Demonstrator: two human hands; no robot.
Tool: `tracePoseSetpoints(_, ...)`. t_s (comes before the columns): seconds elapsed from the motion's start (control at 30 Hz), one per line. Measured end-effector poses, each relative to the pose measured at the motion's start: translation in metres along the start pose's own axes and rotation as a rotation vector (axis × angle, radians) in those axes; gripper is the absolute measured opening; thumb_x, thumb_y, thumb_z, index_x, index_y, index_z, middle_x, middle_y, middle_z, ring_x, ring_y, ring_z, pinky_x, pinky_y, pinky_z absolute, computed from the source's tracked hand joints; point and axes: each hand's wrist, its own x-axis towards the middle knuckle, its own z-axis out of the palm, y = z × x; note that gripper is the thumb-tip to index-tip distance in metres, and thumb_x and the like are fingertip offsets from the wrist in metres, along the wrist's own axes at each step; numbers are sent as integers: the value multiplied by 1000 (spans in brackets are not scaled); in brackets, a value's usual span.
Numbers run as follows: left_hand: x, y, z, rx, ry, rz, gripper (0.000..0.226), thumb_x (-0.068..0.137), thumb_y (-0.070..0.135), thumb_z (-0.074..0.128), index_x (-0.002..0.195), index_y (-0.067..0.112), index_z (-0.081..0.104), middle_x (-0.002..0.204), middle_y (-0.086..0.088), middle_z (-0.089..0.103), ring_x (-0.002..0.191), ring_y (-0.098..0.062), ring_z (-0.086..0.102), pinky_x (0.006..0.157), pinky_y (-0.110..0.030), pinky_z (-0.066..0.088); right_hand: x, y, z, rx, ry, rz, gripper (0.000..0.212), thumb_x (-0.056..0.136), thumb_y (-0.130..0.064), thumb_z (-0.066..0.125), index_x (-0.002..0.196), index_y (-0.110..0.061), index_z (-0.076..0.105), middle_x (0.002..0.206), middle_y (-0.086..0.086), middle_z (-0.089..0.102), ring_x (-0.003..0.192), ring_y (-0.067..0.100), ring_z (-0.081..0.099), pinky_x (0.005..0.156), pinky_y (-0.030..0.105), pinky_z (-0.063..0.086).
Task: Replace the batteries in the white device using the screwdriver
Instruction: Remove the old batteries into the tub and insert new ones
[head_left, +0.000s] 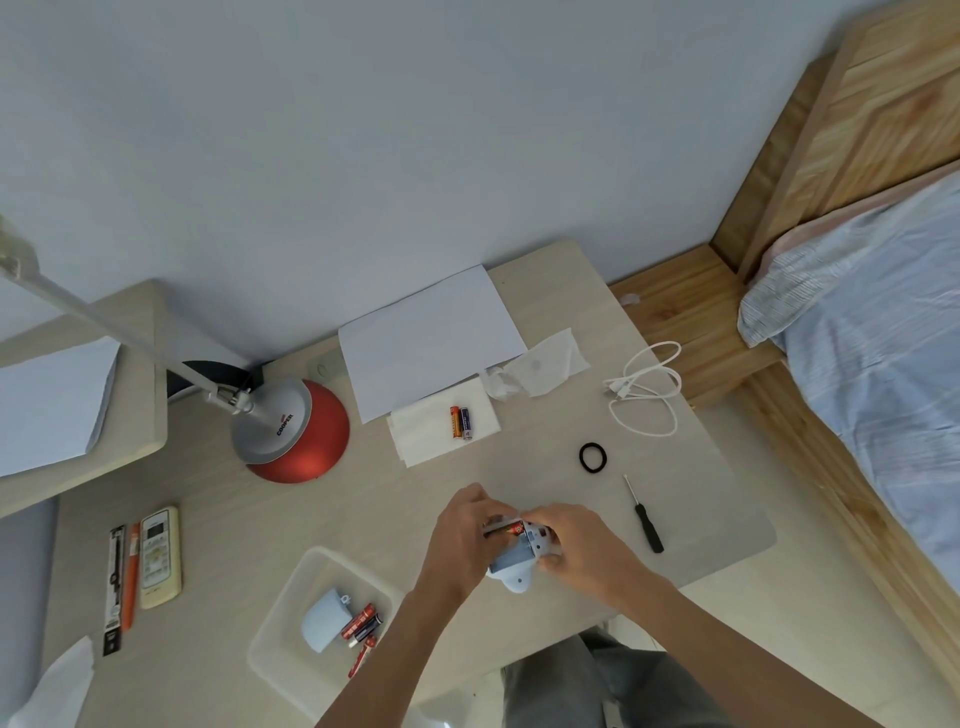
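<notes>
The white device (517, 569) sits near the desk's front edge with its battery bay facing up. My left hand (462, 530) steadies its left side. My right hand (566, 540) pinches a red battery (506, 530) at the open bay. The black screwdriver (645, 517) lies on the desk to the right of my hands. In a clear tray (280, 660) at the front left lie the device's pale cover (324, 618) and several red batteries (361, 623). Two more batteries (461, 422) rest on a white tissue (415, 431) farther back.
A red and silver desk lamp (291, 431) stands at the back left. A remote (160, 556) and pens (122, 582) lie at the far left. White paper (431, 338), a white cable (649, 389) and a black hair tie (592, 457) lie behind my hands. A bed (872, 338) is on the right.
</notes>
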Motion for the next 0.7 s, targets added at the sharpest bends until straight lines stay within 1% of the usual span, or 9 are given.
tracePoseSetpoints(0.07, 3, -1, 0, -79, -3, -71, 28, 75, 18, 92, 101, 25, 83, 91, 10, 63, 83, -8, 62, 74, -26, 56, 0, 0, 0, 14, 1, 2, 51, 86, -20, 77, 134, -33, 64, 117, -12, 71, 104, 6, 64, 96, 27, 57)
tracePoseSetpoints(0.17, 6, -5, 2, -186, 0, -133, 37, 66, 17, 99, 98, 22, 82, 90, 10, 67, 80, -5, 65, 71, -14, 51, -1, 0, 2, 14, 8, 7, 53, 86, -19, 78, 135, -33, 63, 119, -12, 70, 105, 5, 64, 98, 27, 56)
tracePoseSetpoints(0.2, 7, -6, 3, -214, 10, -145, 39, 64, 19, 101, 98, 23, 82, 90, 10, 68, 79, -5, 65, 70, -13, 51, -1, 0, 2, 9, 11, 9, 53, 87, -20, 79, 135, -33, 63, 119, -12, 70, 105, 5, 64, 98, 27, 57)
tracePoseSetpoints(0.37, 9, -7, 5, -284, 80, -206, 38, 64, 26, 102, 96, 24, 83, 89, 7, 69, 75, -4, 62, 68, -13, 50, -3, -2, 3, -5, 24, 6, 50, 88, -20, 79, 134, -32, 63, 118, -11, 70, 105, 5, 63, 98, 27, 57)
tracePoseSetpoints(0.5, 9, -7, 5, -292, 58, -197, 38, 64, 24, 101, 97, 24, 82, 89, 7, 68, 75, -6, 61, 69, -12, 49, -3, -3, 3, -14, 33, 10, 51, 87, -21, 79, 134, -32, 64, 118, -12, 70, 104, 4, 63, 97, 27, 56)
tracePoseSetpoints(0.6, 9, -8, 5, -301, 58, -210, 38, 64, 24, 101, 97, 24, 82, 92, 5, 68, 79, -8, 62, 70, -13, 50, -3, -4, 4, -18, 31, 13, 52, 86, -22, 79, 135, -32, 64, 118, -11, 71, 104, 4, 63, 98, 27, 56)
tracePoseSetpoints(0.7, 7, -8, 5, -322, 65, -212, 42, 63, 24, 102, 99, 28, 81, 92, 5, 68, 79, -10, 63, 72, -15, 53, -3, -4, 4, -23, 33, 15, 51, 87, -22, 80, 134, -32, 64, 118, -12, 71, 104, 4, 63, 97, 25, 56)
